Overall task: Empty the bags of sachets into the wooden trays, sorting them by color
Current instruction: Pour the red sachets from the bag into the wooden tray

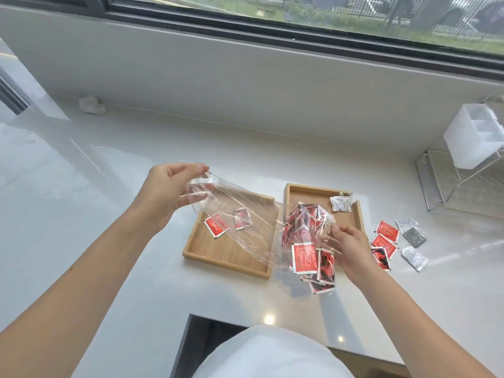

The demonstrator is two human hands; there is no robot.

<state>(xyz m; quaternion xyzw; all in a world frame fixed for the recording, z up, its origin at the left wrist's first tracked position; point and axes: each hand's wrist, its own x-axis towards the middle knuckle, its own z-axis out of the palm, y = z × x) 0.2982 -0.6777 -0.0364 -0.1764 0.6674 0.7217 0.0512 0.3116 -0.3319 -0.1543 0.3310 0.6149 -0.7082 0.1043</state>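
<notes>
Clear plastic bag (245, 214): stretched between both hands above the two wooden trays, its film crumpled and see-through.
Left hand (169, 195): grip closed on one end of the bag, fingers and thumb pinched on the film; held higher than the other end.
Right hand (351, 241): grip closed on the other end of the bag, fingertips pinched on the film just beside the bunched sachets.
Red sachets in bag (308, 225): clustered at the end by the right-hand grip, several hanging or spilled just below it, over the near edge of the right tray.
Left tray (226, 255): wooden, lying below and between the two grips; two red sachets (216, 225) are seen in it through the film.
Right tray (305, 193): wooden, just beyond the right-hand grip; one silver sachet (341, 204) lies in its far corner.
Loose sachets (398, 241): red and silver ones scattered on the tabletop (81, 186), outward of the right-hand grip, apart from both trays.
White container (474, 135): seated on a clear rack, well away from both grips.
</notes>
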